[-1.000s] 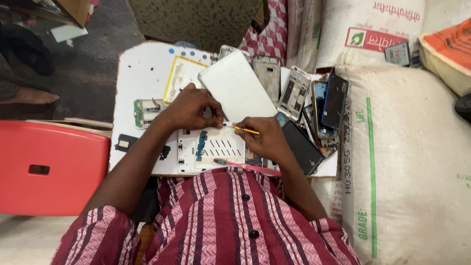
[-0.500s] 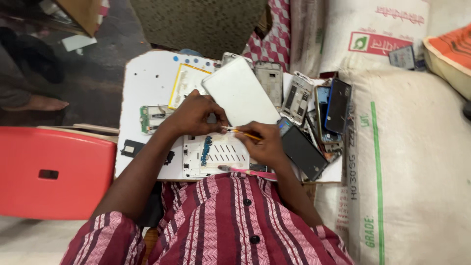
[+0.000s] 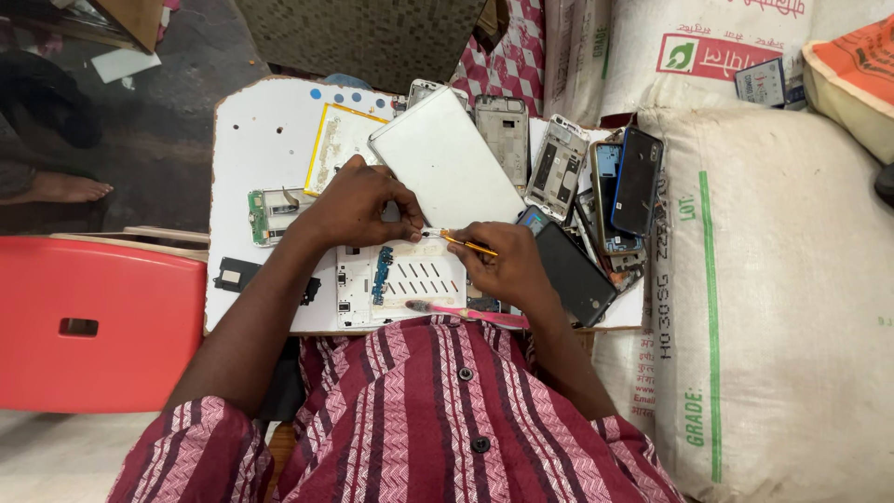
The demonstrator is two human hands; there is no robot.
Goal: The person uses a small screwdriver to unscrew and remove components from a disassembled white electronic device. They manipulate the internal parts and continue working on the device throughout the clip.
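A person in a red striped shirt sits at a white board in the middle of the frame. The left hand is curled tight, with its fingertips pinched on a small part just above a white phone frame; the part is too small to tell what it is. The right hand is closed around a thin yellow tool. The tip of the tool points left and meets the fingers of the left hand near the middle of the frame. The white phone frame lies flat on the board right under both hands, and a small blue-green circuit strip rests on it. A pink toothbrush lies at the near edge of the board, just below the right hand. A big white phone back cover lies tilted above the hands. To the right of it are many phone frames and dark phones piled together. A black phone lies right beside the right hand. A green circuit part sits on the left side of the board. A red plastic stool is at the lower left. A large white sack fills the right side of the frame.
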